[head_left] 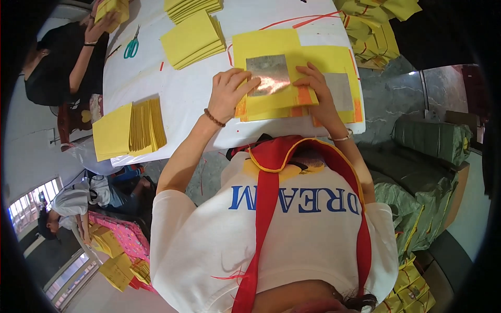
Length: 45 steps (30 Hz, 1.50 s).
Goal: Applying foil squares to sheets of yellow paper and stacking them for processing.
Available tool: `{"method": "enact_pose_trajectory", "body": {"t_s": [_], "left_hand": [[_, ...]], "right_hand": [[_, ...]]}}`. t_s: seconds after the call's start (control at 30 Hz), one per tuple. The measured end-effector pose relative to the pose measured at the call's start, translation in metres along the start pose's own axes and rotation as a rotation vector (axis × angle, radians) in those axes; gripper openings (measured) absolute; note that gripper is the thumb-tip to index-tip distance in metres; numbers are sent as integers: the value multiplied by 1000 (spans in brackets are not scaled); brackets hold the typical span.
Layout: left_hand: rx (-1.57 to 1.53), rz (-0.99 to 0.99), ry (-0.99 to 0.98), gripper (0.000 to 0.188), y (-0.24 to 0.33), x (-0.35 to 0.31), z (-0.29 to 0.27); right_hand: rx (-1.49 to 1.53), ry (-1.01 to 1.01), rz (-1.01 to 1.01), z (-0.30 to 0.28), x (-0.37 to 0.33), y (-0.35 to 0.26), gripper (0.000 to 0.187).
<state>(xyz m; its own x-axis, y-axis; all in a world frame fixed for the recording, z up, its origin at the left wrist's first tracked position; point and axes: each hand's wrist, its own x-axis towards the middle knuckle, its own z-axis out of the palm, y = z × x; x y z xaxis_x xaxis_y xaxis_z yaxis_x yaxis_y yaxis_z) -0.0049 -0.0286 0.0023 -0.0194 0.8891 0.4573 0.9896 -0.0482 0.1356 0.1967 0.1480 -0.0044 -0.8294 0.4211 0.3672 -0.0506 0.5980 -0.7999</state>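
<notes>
In front of me on the table lies yellow paper with a shiny silver foil square in its middle and orange patches along its near edge. My left hand rests over its left side, fingers apart and tips on the foil. My right hand holds its right edge with bent fingers; the thumb is hidden. The paper's near right corner looks lifted. Partly under it, to the right, is another yellow paper with a duller silver square.
A white-covered table bears yellow paper stacks, a fanned bundle, teal scissors and red strips. Yellow bundles lie beyond the right edge. Two people handle yellow paper at left. Green wrapped bales stand right.
</notes>
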Motion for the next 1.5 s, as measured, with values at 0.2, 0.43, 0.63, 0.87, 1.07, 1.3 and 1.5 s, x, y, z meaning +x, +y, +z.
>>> {"method": "enact_pose_trajectory", "body": {"t_s": [0.2, 0.43, 0.63, 0.87, 1.07, 1.3, 1.5], "left_hand": [[-84, 145, -144, 33, 31, -9, -41], [-454, -124, 12, 21, 25, -23, -14], [-893, -823, -39, 26, 22, -19, 4], [-1038, -952, -76, 30, 9, -11, 19], [-818, -909, -121, 32, 5, -9, 23], [-1007, -991, -117, 31, -1, -9, 30], [-1044, -1018, -97, 34, -1, -7, 26]], "right_hand": [[-74, -121, -74, -15, -23, -20, 34], [-15, -195, 30, -10, -24, -19, 26], [152, -116, 562, 1, -1, -30, 31], [263, 190, 436, 15, -1, -31, 50], [154, 79, 473, 15, 7, -22, 47], [124, 77, 540, 17, 12, -14, 45], [99, 66, 606, 17, 14, -17, 46]]}}
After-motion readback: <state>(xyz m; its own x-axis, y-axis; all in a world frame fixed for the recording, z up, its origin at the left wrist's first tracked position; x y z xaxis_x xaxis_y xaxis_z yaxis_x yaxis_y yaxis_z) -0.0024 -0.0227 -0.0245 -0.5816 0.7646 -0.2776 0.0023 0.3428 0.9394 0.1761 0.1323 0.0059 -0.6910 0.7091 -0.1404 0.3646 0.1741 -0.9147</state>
